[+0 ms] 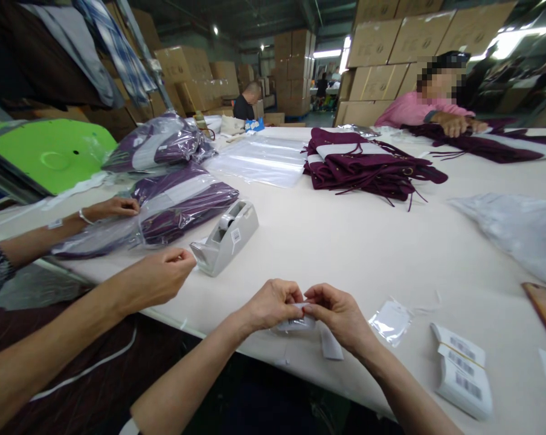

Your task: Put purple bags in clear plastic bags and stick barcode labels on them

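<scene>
My left hand [276, 302] and my right hand [334, 311] meet near the table's front edge, fingertips pinched on a small white label [295, 324] in clear plastic. A strip of white paper [331, 345] hangs or lies just below my right hand. To the right lie a clear plastic packet with a white card [391, 321] and a banded bundle of barcode labels [464, 370]. A grey tape dispenser [228, 237] stands to the left, beyond my left hand.
A co-worker's two hands reach in from the left, by bagged maroon garments [186, 208]. Folded maroon garments [363, 163] lie at the back, beside clear bags [259, 158]. Another person [436, 103] handles maroon cloth at right. A plastic bag [517, 229] lies at right.
</scene>
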`<action>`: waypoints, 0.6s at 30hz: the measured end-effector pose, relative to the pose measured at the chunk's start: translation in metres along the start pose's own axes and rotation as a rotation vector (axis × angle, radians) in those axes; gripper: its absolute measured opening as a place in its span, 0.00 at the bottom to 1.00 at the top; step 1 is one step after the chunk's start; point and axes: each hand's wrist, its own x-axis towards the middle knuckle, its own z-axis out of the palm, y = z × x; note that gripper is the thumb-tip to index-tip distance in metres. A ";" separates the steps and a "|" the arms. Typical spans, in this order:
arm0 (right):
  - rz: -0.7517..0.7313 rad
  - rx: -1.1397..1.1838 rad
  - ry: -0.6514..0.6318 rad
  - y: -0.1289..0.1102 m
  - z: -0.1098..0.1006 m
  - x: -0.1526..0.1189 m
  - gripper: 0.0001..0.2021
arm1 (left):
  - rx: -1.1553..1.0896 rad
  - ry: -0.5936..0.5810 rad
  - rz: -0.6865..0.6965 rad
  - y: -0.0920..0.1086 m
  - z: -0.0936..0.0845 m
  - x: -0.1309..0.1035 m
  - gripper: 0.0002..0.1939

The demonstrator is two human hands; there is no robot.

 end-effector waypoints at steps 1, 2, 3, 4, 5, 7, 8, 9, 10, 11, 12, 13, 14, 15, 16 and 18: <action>-0.015 -0.024 0.017 0.000 -0.001 -0.002 0.09 | -0.017 0.000 -0.007 0.000 0.001 0.000 0.07; -0.025 -0.050 0.044 -0.001 -0.003 -0.004 0.10 | -0.036 0.000 -0.017 0.001 0.002 0.001 0.08; -0.026 -0.068 0.075 -0.001 -0.005 -0.006 0.12 | -0.057 0.000 -0.029 0.001 0.003 0.001 0.08; -0.012 -0.067 0.092 -0.002 -0.007 -0.008 0.14 | -0.080 -0.001 -0.041 0.001 0.004 0.002 0.09; 0.015 -0.039 0.084 -0.002 -0.007 -0.009 0.15 | -0.104 -0.002 -0.051 0.002 0.006 0.003 0.10; 0.073 0.051 0.009 -0.002 -0.006 -0.012 0.19 | -0.159 -0.003 -0.061 0.005 0.010 0.005 0.11; 0.089 0.094 -0.030 -0.002 -0.005 -0.013 0.19 | -0.189 -0.001 -0.059 0.006 0.012 0.005 0.12; 0.095 0.123 -0.050 -0.002 -0.003 -0.014 0.19 | -0.217 0.002 -0.054 0.008 0.013 0.006 0.13; 0.094 0.137 -0.048 -0.002 -0.002 -0.015 0.18 | -0.242 0.010 -0.044 0.009 0.014 0.006 0.14; 0.093 0.143 -0.026 -0.003 -0.001 -0.015 0.16 | -0.263 0.020 -0.033 0.010 0.015 0.006 0.15; 0.098 0.155 0.004 -0.003 -0.002 -0.016 0.16 | -0.277 0.029 -0.028 0.010 0.014 0.005 0.16; 0.110 0.175 0.030 -0.003 -0.003 -0.016 0.15 | -0.285 0.033 -0.030 0.009 0.013 0.004 0.18; 0.125 0.197 0.050 -0.003 -0.005 -0.016 0.16 | -0.289 0.027 -0.042 0.007 0.011 0.002 0.19; 0.139 0.219 0.064 -0.002 -0.007 -0.016 0.17 | -0.289 0.008 -0.065 0.004 0.009 -0.001 0.21; 0.150 0.235 0.073 0.000 -0.010 -0.016 0.17 | -0.288 -0.021 -0.095 0.001 0.007 -0.004 0.21; 0.157 0.248 0.094 0.004 -0.014 -0.017 0.18 | -0.279 -0.074 -0.151 -0.005 0.005 -0.010 0.21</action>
